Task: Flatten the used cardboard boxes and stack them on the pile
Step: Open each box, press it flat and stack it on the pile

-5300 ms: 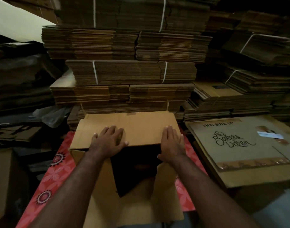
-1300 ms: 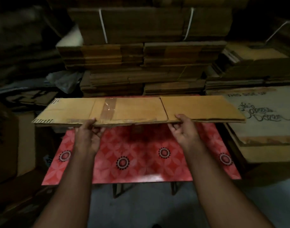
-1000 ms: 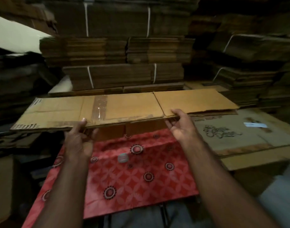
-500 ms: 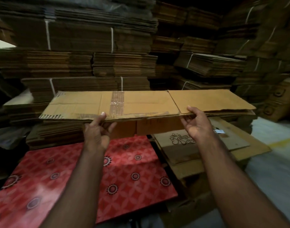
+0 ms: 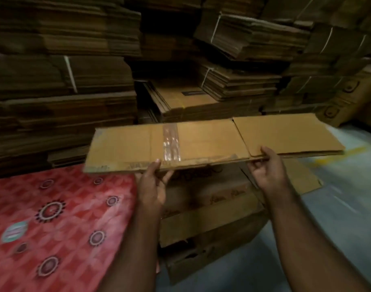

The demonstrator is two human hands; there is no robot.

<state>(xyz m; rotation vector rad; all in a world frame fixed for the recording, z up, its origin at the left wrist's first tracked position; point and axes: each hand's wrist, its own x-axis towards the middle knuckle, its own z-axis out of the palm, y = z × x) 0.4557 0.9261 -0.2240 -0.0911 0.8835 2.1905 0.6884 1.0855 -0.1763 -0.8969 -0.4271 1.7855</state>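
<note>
While both hands pinch its near edge, the flattened box (image 5: 201, 142) hangs level in the air above the low pile (image 5: 212, 211), right of the red patterned table (image 5: 54, 218).

Grasp: left hand (image 5: 152, 186) has its thumb on top near the tape strip (image 5: 171, 142) with the fingers curled under; right hand (image 5: 268, 168) pinches the same edge just right of the panel seam, thumb on top, fingers beneath. The far edge is unsupported and shows no visible sag, so I judge the board stiff along its length and light, with both hands well inboard of the ends. The seam between panels is a likely hinge; gripping either side of it, as here, should keep the sheet flat. The tape looks glossy, probably slick, so bare cardboard is the better hold. Strapped bundles (image 5: 60, 81) are stacked high behind.
</note>
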